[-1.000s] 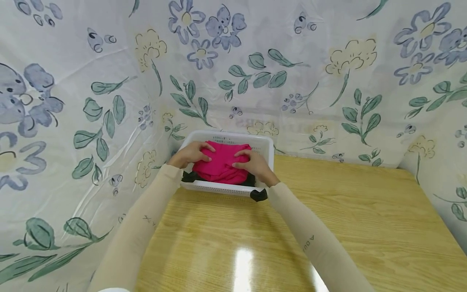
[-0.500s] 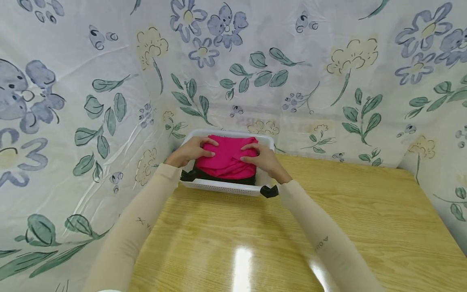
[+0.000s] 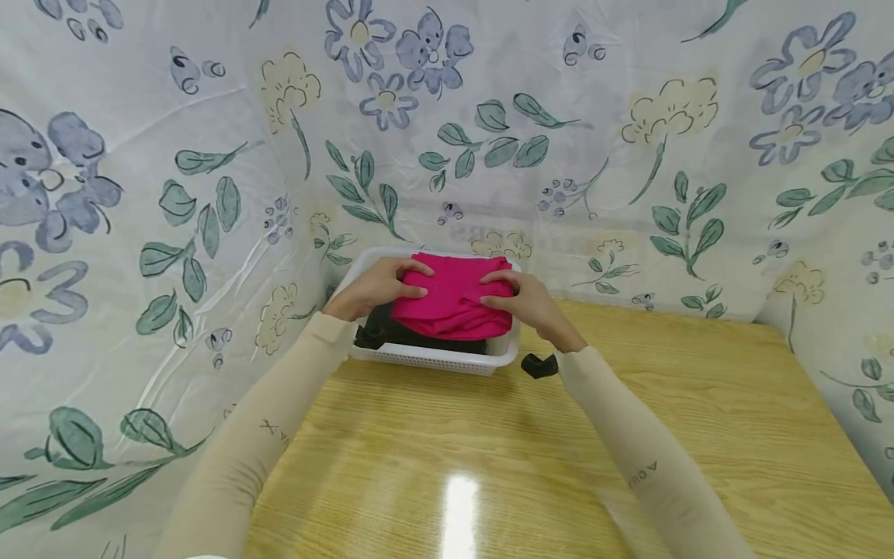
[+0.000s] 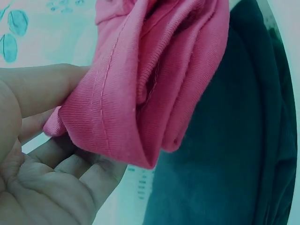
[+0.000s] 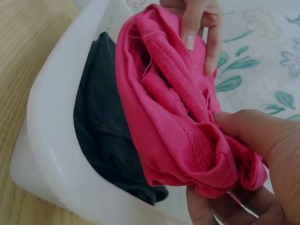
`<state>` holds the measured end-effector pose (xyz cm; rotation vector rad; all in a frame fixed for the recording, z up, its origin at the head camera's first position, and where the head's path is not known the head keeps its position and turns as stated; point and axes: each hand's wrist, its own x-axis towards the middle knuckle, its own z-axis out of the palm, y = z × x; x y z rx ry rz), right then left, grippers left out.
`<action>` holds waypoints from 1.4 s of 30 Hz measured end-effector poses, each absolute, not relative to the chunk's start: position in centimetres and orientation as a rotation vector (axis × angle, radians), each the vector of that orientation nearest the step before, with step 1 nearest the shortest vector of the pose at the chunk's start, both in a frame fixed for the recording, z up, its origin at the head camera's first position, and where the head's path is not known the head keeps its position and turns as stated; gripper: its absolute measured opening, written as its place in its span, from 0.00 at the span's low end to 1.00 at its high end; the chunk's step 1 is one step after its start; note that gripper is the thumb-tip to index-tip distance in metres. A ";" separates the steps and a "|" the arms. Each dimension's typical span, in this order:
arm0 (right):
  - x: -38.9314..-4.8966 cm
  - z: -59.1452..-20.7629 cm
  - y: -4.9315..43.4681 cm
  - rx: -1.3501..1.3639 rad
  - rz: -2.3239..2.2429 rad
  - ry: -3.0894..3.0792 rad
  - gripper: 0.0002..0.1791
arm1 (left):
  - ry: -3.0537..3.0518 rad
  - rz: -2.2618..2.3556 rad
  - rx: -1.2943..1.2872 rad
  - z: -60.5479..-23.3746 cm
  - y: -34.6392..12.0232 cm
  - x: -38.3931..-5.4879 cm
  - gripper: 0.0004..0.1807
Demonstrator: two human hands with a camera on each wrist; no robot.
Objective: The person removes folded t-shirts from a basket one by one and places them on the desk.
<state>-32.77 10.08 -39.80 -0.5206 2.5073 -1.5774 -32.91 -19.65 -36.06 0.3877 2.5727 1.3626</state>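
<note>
A folded pink garment (image 3: 454, 299) with stitched hems is held over a white plastic basket (image 3: 426, 359). My left hand (image 3: 380, 286) grips its left end, thumb on the near face and fingers beneath, as the left wrist view shows. On the right end, my right hand (image 3: 531, 303) pinches the folded layers between thumb and fingers (image 5: 248, 131). Several folded layers and a loose thread show along the garment's edge in the right wrist view. Under it, a dark folded cloth (image 5: 105, 126) lies inside the basket.
The basket stands on a wooden table (image 3: 419, 435) in the back left corner. Floral sheeting (image 3: 594, 155) hangs behind and at both sides. A black wrist mount (image 3: 539, 365) sits by the right cuff, another black one (image 3: 370, 336) by the left.
Both hands have lifted the pink garment up and to the right, off the dark cloth, which now shows more. The basket has stayed in place.
</note>
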 end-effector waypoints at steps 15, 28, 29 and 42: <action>-31.8 -39.0 13.9 -0.524 -1.618 2.502 0.22 | 2.539 1.382 0.444 -35.5 -16.4 -33.0 0.21; -30.8 -39.0 18.1 -0.410 -1.631 2.508 0.24 | 2.506 1.372 0.513 -35.1 -12.0 -33.5 0.21; -30.8 -39.0 18.4 -0.404 -1.624 2.514 0.24 | 2.504 1.373 0.518 -35.2 -11.8 -33.5 0.21; -30.5 -39.4 21.4 -0.385 -1.637 2.569 0.23 | 2.478 1.399 0.572 -35.2 -8.6 -33.5 0.21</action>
